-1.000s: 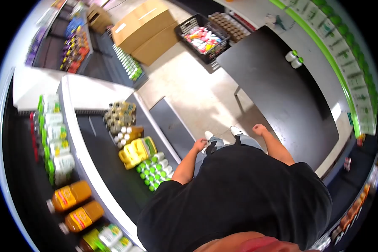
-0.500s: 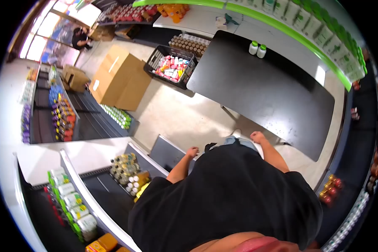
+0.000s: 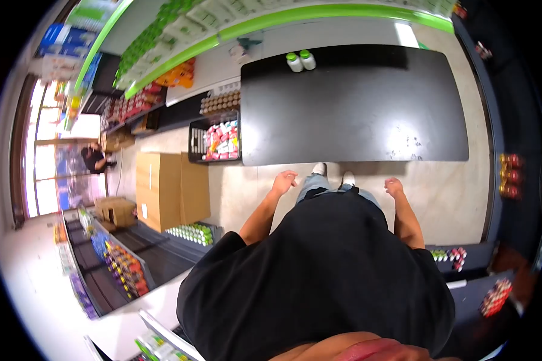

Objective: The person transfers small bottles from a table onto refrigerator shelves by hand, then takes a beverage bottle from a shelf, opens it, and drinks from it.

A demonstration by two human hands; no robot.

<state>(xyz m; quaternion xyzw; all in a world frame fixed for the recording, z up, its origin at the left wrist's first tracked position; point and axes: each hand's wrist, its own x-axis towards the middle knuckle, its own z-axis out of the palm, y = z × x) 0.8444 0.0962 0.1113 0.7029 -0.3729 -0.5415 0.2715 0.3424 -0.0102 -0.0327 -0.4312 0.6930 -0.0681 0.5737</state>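
My left hand (image 3: 285, 181) hangs over the floor by my left thigh, near the front edge of a black table (image 3: 343, 114). Its fingers are loosely bent and partly apart, with nothing in them. On the other side, my right hand (image 3: 394, 186) hangs beside my right thigh, its fingers relaxed and slightly apart, holding nothing I can see. Neither hand touches the table. Two white bottles with green caps, a left one (image 3: 294, 62) and a right one (image 3: 308, 59), stand side by side at the table's back edge.
A black crate (image 3: 194, 144) of mixed bottles stands left of the table. Beyond it is a large cardboard box (image 3: 158, 189). A green-edged shelf (image 3: 223, 36) overhangs the back. Dark shelves (image 3: 479, 120) run along the right. Another person (image 3: 94, 159) crouches far left.
My view and body have turned and moved closer to the table, which lies straight ahead now. My left hand has come forward beside its edge. The two bottles stay on the table.
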